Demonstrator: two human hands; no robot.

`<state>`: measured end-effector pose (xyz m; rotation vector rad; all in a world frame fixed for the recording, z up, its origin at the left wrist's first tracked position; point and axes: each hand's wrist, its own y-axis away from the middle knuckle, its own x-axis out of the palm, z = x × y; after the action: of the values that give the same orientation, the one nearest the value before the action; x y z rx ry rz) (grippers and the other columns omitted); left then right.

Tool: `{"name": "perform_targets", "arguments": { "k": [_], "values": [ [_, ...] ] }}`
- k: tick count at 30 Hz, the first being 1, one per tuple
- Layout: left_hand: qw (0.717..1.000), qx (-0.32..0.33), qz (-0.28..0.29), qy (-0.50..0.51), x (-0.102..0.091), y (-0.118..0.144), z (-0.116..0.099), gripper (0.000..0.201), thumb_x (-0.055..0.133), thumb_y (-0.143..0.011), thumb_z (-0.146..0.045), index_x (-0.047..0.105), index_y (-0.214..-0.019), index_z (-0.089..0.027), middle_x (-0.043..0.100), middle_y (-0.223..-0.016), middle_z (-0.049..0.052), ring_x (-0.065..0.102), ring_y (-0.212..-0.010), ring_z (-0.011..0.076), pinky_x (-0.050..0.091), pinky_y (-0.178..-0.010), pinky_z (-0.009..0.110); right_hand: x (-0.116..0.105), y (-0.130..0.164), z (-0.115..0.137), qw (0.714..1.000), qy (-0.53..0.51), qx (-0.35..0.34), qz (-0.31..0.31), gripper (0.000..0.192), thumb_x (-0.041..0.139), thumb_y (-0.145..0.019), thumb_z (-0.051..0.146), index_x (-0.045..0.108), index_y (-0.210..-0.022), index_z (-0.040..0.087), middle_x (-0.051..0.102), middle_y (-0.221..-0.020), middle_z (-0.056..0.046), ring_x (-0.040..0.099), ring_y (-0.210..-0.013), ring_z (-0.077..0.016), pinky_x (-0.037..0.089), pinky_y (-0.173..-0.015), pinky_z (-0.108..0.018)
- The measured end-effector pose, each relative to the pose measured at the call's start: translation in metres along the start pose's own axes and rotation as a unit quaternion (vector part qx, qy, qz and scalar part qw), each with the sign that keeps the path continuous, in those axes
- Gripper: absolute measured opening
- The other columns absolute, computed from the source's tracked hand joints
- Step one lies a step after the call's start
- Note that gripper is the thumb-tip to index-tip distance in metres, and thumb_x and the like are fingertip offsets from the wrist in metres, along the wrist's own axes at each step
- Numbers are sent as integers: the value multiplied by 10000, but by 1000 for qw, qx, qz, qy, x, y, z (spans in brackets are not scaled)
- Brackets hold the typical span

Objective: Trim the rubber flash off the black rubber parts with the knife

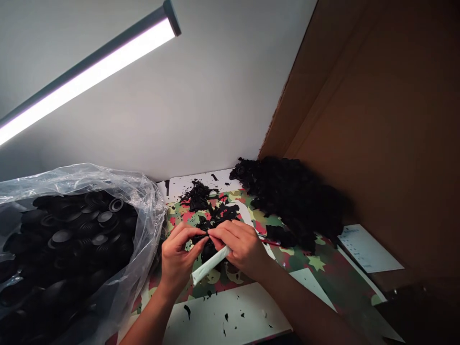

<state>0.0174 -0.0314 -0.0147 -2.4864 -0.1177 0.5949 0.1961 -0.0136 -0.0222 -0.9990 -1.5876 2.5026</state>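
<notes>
My left hand [179, 251] pinches with thumb and forefinger at the edge of a small black rubber piece [208, 250], most of which is hidden behind the fingers. Opposite it, the fingertips of my right hand [242, 244] meet at the same piece. A white, stick-like handle [211, 266] is tucked in my right hand, slanting down to the left; whatever is at its other end is covered by the palm. Just beyond both hands lie torn black scraps [219, 213] on a camouflage-patterned sheet [325, 268].
On the left, a clear plastic bag [149, 215] holds many black ribbed rubber parts [72, 239]. A large heap of black scraps [294, 201] leans against a cardboard wall [377, 120]. White card [230, 311] with crumbs lies in front. A tube lamp [89, 72] hangs above.
</notes>
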Motion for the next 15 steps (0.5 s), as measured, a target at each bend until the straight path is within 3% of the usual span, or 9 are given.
{"name": "perform_targets", "arguments": {
  "k": [9, 12, 15],
  "values": [
    [999, -16, 4, -39, -1, -2, -4, 46, 725, -811, -191, 728, -767, -203, 621, -655, -16, 566, -554, 111, 468, -522, 204, 9, 2, 4, 999, 22, 14, 37, 247, 476, -981, 111, 628, -805, 195, 629, -706, -29, 524, -619, -152, 378, -610, -290],
    [999, -46, 15, -19, -2, -2, -5, 53, 739, -809, -232, 734, -764, -204, 611, -653, -7, 573, -578, 123, 472, -533, 213, 8, 2, -5, 992, -25, 123, 26, 220, 478, -937, 116, 614, -791, 210, 623, -728, -29, 546, -658, -160, 397, -632, -281],
    [996, -87, 12, 35, -4, -1, -5, 103, 746, -813, -294, 739, -769, -201, 627, -690, 11, 573, -591, 129, 471, -522, 218, 2, 2, -25, 953, -44, 299, -25, 139, 522, -881, 210, 584, -758, 222, 616, -710, -9, 534, -634, -155, 392, -613, -275]
  ]
}}
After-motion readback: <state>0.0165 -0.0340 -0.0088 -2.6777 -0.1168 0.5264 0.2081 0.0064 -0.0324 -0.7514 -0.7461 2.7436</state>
